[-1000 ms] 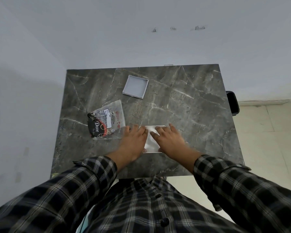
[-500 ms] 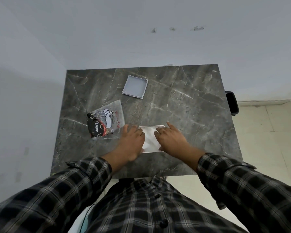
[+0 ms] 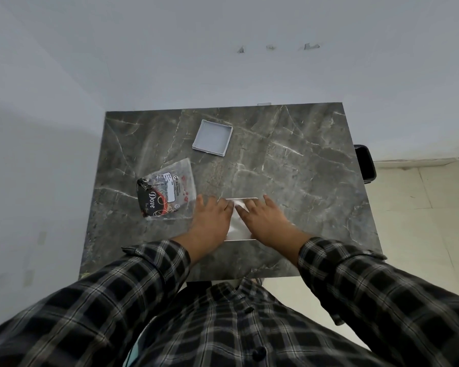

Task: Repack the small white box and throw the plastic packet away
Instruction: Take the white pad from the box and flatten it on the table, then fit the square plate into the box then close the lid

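Nearest the camera, two plaid sleeves (image 3: 133,295) are reaching forward over the near edge of a dark marble-patterned table (image 3: 297,181). Both hands are lying flat, palms down, fingers spread, on a white flat piece (image 3: 236,221) near the table's 6 o'clock edge: the left hand (image 3: 210,221) is covering its left side, the right hand (image 3: 265,221) its right side. Neither hand is gripping anything; both are pressing open on the piece, whose exact nature I cannot tell.

Just beside the left hand, at about 9 o'clock from it, the clear plastic packet (image 3: 167,193) is lying flat with a black "Dove" sachet showing inside it, its corner touching or nearly touching the fingers. Farther out, toward 12 o'clock, the small white box tray (image 3: 212,137) is sitting open side up, well apart from the hands.

Bare tabletop is stretching across the whole 3 o'clock half. Beyond the right edge a black bin (image 3: 366,165) is standing on pale floor tiles (image 3: 421,221). Plain white walls (image 3: 223,62) are closing off the far and left edges.
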